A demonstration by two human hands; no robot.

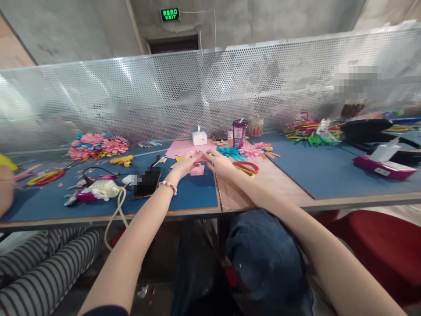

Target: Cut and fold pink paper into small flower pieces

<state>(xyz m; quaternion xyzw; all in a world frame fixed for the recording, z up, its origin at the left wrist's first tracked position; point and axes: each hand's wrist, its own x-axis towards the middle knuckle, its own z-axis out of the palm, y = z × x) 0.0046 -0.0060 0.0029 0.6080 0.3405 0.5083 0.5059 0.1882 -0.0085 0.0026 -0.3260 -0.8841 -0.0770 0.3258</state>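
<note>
My left hand (188, 163) and my right hand (217, 163) meet over the blue table mat, fingers bent and pinched around a small piece of pink paper (198, 155). My own fingers hide part of it. Just below them lies a small pink paper sheet (197, 170), and behind them a larger pink sheet (176, 148). Orange and yellow scissors (246, 168) rest beside my right wrist. Near my right fingers are a blue paper flower (229, 152) and a pink paper flower (252, 150).
Behind stand a white tissue box (199, 138) and a purple cup (239, 134). To the left lie a phone (148, 182), a yellow glue gun (121, 160) and a pink paper pile (98, 145). A perforated metal screen (148, 96) borders the table. Another person's arm (5, 188) shows far left.
</note>
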